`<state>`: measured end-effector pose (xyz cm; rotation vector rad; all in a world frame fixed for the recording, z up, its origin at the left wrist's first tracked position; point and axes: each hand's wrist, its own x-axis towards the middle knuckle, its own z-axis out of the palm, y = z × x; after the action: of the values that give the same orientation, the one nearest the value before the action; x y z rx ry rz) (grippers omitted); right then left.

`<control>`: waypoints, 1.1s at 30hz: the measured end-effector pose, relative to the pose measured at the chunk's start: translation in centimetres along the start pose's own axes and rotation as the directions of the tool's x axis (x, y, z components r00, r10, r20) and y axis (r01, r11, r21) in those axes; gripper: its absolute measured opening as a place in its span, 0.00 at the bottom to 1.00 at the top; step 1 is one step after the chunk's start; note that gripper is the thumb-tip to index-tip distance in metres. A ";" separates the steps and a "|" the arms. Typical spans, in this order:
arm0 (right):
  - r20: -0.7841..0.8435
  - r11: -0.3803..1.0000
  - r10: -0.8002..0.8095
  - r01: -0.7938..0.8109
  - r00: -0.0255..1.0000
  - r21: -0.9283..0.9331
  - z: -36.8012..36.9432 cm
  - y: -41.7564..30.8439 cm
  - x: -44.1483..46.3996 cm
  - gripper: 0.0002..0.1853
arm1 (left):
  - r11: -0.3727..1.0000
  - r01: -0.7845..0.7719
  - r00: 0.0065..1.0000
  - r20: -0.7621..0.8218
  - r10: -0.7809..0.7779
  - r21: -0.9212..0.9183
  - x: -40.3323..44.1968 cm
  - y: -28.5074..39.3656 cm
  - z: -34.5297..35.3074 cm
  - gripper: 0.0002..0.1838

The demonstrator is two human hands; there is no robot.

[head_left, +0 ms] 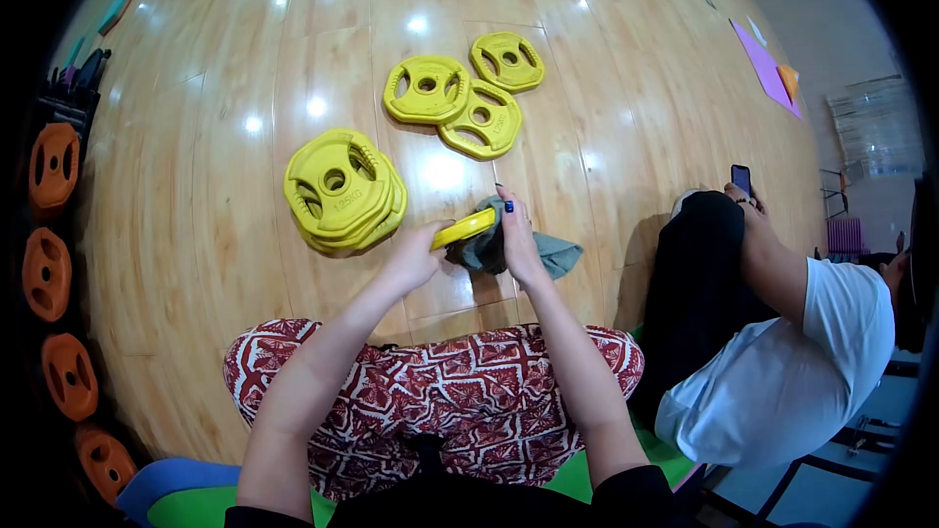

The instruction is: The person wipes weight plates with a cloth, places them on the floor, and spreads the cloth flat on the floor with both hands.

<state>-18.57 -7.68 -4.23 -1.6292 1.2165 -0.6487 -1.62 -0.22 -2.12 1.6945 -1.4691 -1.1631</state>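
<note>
The left hand (419, 254) pinched the rim of a yellow, hard-looking weight plate (464, 229), held edge-up above the floor, while the right hand (518, 240) pressed a crumpled grey-green cloth (559, 254) against its other end. Firm rim hold and even cloth pressure seemed best, with fingers kept out of the handle slots. A stack of yellow plates (337, 186) crowded the left side; glossy wooden floor (606, 186) gave more room rightward, as far as a seated person (782, 362).
</note>
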 end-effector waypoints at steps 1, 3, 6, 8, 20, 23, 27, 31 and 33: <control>-0.005 1.000 0.001 -0.001 1.000 0.003 0.0 0.5 0.1 0.19 | 1.000 -0.006 1.000 0.008 0.006 0.030 -0.1 0.0 0.0 0.22; -0.004 0.995 -0.085 0.084 0.996 -0.062 -0.1 0.7 0.3 0.19 | 1.000 -0.003 1.000 0.001 0.003 0.030 -0.2 0.1 0.2 0.22; -0.002 0.981 -0.163 0.161 0.987 -0.108 0.3 -0.7 -0.7 0.21 | 0.998 0.028 0.999 -0.020 -0.029 -0.051 -0.2 -0.2 0.2 0.22; 0.035 0.936 -0.163 0.165 0.986 -0.312 0.6 -2.2 -1.4 0.24 | 0.990 0.056 0.998 -0.031 -0.061 -0.126 -0.3 -0.6 0.0 0.22; 0.027 0.935 -0.139 0.141 0.990 -0.325 0.0 -2.4 -0.9 0.24 | 0.990 0.139 0.989 0.054 -0.137 -0.025 0.3 0.0 -0.1 0.21; -0.047 0.984 0.049 -0.040 0.998 0.176 0.3 -0.7 -0.2 0.23 | 0.992 0.127 0.992 0.024 -0.126 -0.022 0.0 -0.4 0.0 0.23; 0.049 0.856 0.239 -0.234 0.970 0.460 0.0 -3.3 -0.2 0.22 | 0.990 0.141 0.990 -0.002 -0.141 0.004 0.0 -0.5 -0.3 0.19; 0.002 0.981 -0.050 0.049 0.999 0.186 1.1 -1.4 -0.8 0.23 | 0.978 0.202 0.979 -0.018 -0.203 -0.050 -0.4 0.0 -1.5 0.16; 0.022 0.964 -0.261 0.262 0.965 -0.041 0.8 -2.3 -1.0 0.23 | 0.979 0.206 0.978 -0.018 -0.205 0.006 -0.2 0.0 -1.5 0.15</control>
<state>-17.33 -6.36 -2.35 -1.8469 1.0174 -0.7758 -0.27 -0.12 -1.42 1.8924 -1.3128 -1.2475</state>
